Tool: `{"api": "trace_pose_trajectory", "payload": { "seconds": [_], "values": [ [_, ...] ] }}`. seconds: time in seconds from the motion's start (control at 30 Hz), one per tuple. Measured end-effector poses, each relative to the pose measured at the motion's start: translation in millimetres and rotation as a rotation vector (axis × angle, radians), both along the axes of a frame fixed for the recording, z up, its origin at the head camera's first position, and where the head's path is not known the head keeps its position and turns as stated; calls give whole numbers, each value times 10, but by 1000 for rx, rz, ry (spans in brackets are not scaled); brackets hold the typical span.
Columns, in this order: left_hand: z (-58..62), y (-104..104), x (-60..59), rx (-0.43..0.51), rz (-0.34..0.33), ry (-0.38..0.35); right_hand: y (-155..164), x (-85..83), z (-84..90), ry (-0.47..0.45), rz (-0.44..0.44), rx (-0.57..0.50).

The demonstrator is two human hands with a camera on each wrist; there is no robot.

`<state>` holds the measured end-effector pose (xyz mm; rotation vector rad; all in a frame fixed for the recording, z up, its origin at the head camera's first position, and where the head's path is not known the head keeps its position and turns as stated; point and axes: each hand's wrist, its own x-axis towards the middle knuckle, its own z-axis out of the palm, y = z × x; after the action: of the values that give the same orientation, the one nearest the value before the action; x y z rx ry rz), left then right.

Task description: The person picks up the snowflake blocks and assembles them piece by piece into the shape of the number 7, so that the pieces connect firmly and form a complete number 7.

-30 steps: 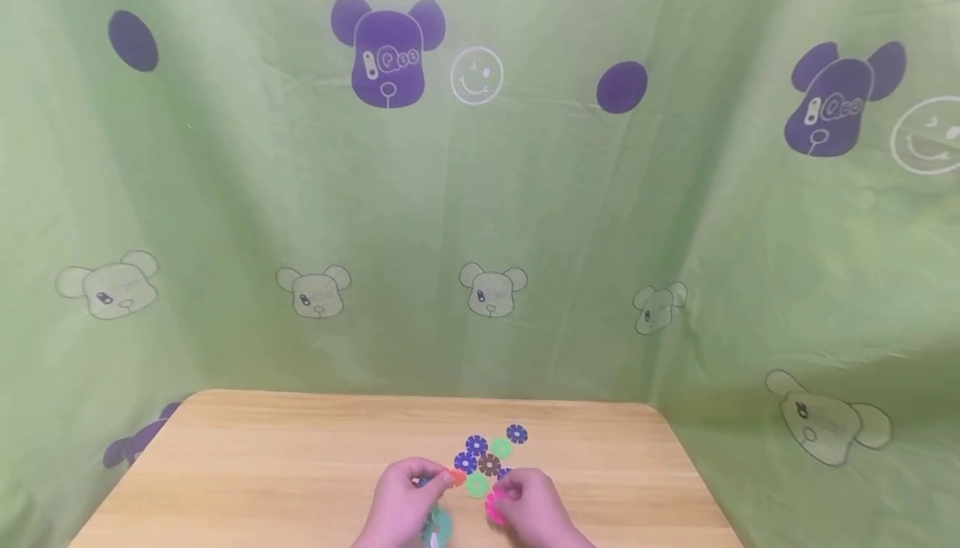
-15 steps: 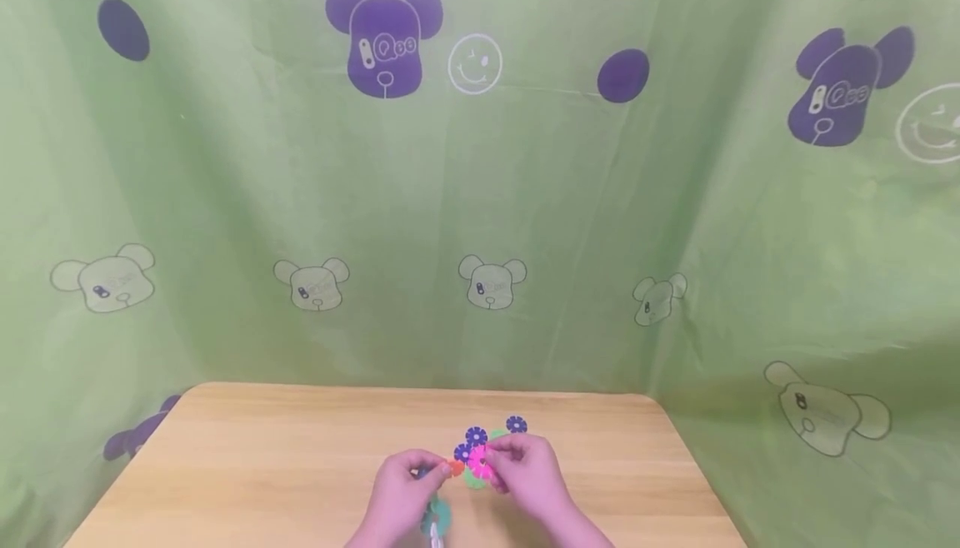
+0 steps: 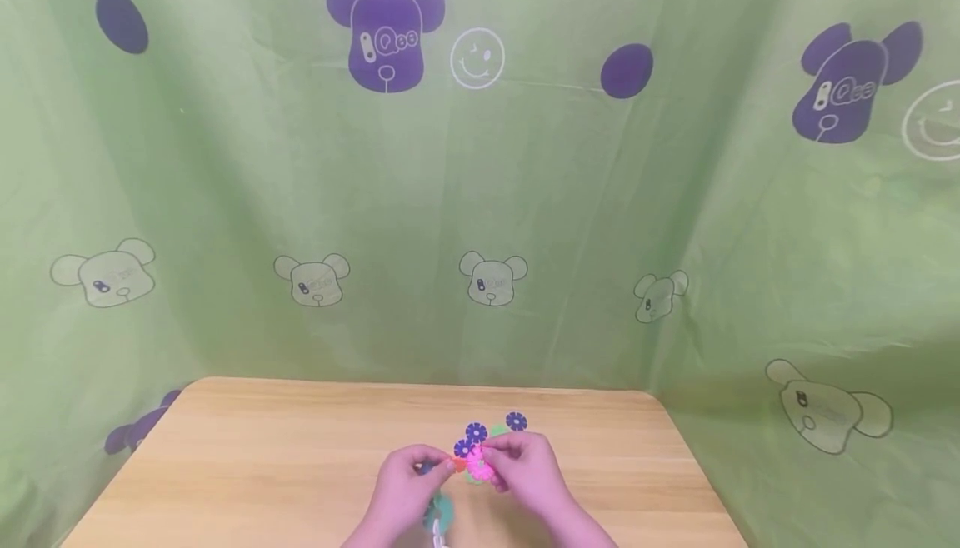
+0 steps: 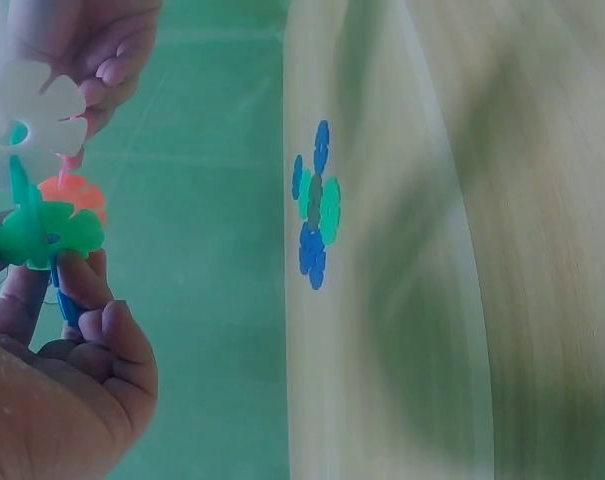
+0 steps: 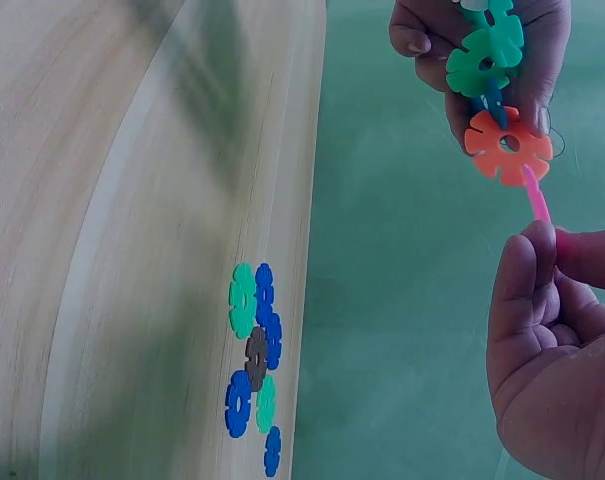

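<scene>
Over the wooden table, the left hand reaches in from 7 o'clock and the right hand from 5, fingers curled on both. The left pinches the chain of notched flower discs near its end piece, the orange disc. At 3 o'clock from that, in the head view, the right thumb and fingertips pinch the pink disc; seen edge-on by the right wrist camera, its long axis runs 11 to 5, its upper tip at the orange rim's 5 o'clock. Whether their notches interlock cannot be told.
</scene>
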<state>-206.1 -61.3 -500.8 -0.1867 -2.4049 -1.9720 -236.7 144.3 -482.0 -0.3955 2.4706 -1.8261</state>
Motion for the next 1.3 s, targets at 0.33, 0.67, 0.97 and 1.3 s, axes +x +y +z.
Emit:
{"api": "trace_pose_trajectory", "payload": {
  "seconds": [0.33,0.67,0.97,1.3],
  "values": [
    [-17,37,-14,-48,-11,46,13,10,1,-41,43,-21],
    [17,53,-18,-114,-24,97,64,2,29,-63,71,-31],
    [22,96,-3,-81,-37,47,89,56,76,-76,69,-32],
    [2,145,36,-23,-22,-4,47,80,22,-91,50,-58]
  ]
}}
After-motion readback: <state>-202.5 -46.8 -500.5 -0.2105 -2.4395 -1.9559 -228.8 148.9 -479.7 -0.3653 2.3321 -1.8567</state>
